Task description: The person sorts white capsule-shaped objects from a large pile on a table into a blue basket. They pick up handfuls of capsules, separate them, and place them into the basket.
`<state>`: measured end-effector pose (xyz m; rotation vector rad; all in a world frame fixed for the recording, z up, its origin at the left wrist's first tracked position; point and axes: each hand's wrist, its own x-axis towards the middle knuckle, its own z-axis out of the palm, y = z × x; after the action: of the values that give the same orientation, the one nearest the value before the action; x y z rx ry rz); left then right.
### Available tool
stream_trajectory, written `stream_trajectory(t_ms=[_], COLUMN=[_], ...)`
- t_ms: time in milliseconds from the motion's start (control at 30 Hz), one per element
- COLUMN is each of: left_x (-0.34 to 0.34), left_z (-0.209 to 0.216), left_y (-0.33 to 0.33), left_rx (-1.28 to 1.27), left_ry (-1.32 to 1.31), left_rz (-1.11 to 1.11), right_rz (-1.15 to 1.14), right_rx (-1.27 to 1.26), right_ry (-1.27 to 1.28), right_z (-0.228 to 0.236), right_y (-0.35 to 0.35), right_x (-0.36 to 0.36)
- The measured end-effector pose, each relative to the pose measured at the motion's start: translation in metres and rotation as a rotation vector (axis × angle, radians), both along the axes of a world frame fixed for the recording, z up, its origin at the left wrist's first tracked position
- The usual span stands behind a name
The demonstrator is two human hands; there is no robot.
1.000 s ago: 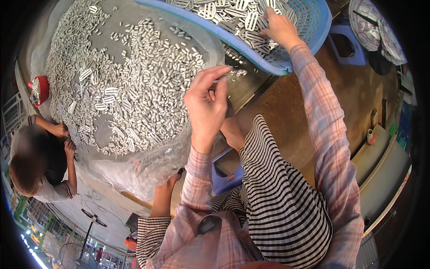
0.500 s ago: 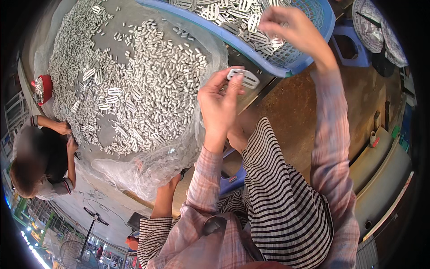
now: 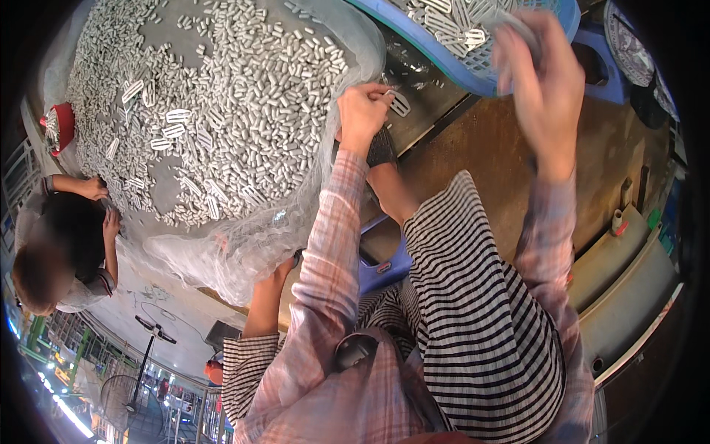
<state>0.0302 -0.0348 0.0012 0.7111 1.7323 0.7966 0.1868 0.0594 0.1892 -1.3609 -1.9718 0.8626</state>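
My left hand (image 3: 362, 117) is closed, pinching a flat slotted metal slide buckle (image 3: 399, 103) at its edge, beside the rim of the pellet heap. At the upper right, my right hand (image 3: 543, 89) is blurred by motion near the blue plastic basket (image 3: 484, 86). A flat grey piece (image 3: 519, 32) shows between its thumb and fingers, too smeared to make out its slots. More slotted buckles (image 3: 447, 26) fill the basket. Small grey metal pellets (image 3: 281, 103) spread over a sheet at the left, with several buckles (image 3: 177, 116) lying among them.
Another person's hands (image 3: 103, 198) work at the heap's left edge, below a red bowl (image 3: 62, 129). White netting (image 3: 222, 259) bunches along its near side. A blue stool (image 3: 381, 272) stands by my legs, another (image 3: 608, 70) beyond the basket.
My left hand has turned and lowered its buckle below the basket. My right hand has come back from the basket's buckles toward me, with a flat grey piece in it. The view has shifted slightly.
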Motion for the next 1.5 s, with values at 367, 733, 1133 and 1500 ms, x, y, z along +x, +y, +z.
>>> stream_trajectory(t_ms=[367, 733, 1133, 1500], left_x=[0.011, 0.011, 0.016, 0.015], left_z=[-0.011, -0.009, -0.015, -0.027], left_y=[0.009, 0.011, 0.006, -0.002], left_rx=[0.004, -0.128, -0.014, 0.161], left_ry=[0.244, 0.209, 0.220, 0.335], left_rz=[-0.101, -0.034, -0.036, -0.057], right_rz=[0.175, 0.157, 0.289, 0.338], right_rx=[-0.268, -0.154, -0.158, -0.170], right_ry=[-0.523, -0.508, -0.821, -0.786], right_z=[-0.156, -0.181, -0.164, -0.159], right_y=[-0.088, -0.101, -0.090, -0.084], right_x=[0.003, 0.001, -0.012, -0.016])
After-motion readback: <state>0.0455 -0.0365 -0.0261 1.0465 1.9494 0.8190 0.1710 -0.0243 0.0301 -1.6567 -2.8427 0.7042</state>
